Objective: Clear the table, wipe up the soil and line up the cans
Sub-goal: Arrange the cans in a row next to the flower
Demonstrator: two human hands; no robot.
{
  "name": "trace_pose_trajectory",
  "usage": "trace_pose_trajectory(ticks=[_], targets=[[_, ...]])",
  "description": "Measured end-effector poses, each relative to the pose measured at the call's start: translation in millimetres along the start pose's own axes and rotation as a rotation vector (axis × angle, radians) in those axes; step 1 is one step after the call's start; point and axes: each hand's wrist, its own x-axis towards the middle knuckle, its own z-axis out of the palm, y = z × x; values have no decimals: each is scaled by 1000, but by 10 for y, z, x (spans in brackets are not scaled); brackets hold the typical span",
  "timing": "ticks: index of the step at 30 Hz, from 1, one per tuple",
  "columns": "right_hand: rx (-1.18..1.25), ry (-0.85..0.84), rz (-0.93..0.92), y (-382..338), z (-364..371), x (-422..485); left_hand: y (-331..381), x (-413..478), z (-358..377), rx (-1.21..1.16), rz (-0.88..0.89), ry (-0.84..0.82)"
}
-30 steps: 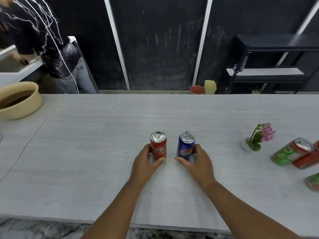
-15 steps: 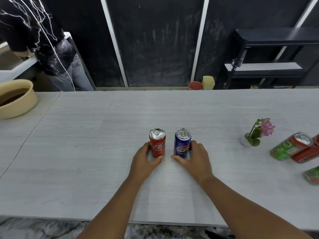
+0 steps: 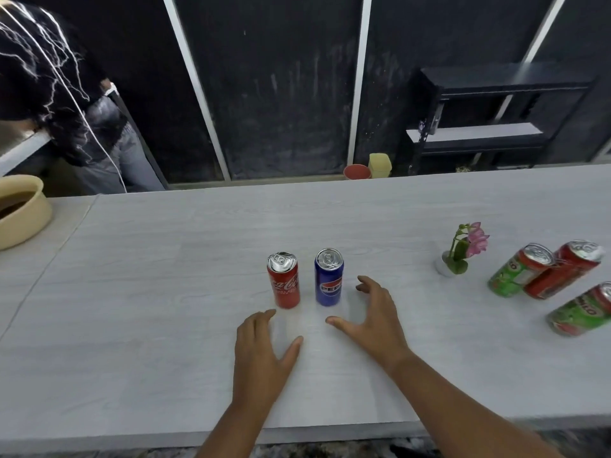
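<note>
A red cola can (image 3: 284,281) and a blue cola can (image 3: 329,277) stand upright side by side in the middle of the grey table (image 3: 165,292). My left hand (image 3: 263,355) hovers just in front of the red can, fingers spread, holding nothing. To the right of the blue can, my right hand (image 3: 373,317) is open and apart from it. At the right edge stand a green can (image 3: 515,276), a red can (image 3: 562,274) and another green can (image 3: 582,312), close together.
A small white pot with a pink flower (image 3: 458,256) stands between the blue can and the right-hand cans. A beige bowl (image 3: 23,213) sits at the table's far left. A person (image 3: 66,104) stands behind the table at the left. Black shelves (image 3: 496,117) stand at the back right.
Both hands have let go of the red and blue cans and drawn back toward me. The two cans stay standing where they were set.
</note>
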Motion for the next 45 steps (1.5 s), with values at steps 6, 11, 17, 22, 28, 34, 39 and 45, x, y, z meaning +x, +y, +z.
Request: trace_pose_trajectory(ticks=[6,11,17,22,28,34,39,45], targets=[[2,99,50,271,-419,-435,367,-231,196,135,266,-125],[18,203,162,592,-869,-674,960,-247,593,44,411,-216],[-8,316,239,937,-1446,-829,1673,-124,1047,-66,463,-350],[8,442,332,1249,-1877,-928,2272,42,1389,-222,387,-527],[277,670,516,1461,-2238,-911,2997,322,1814,-354,222,-666],[347,686,529,1508,-2597,-570,3507,594,2169,-511,56,-819],[112,670,579,1624,-2630,-444,3620,741,2356,-555,35,-833],[4,656,557,1710,-2594,-465,3579,735,2443,-544,79,-747]])
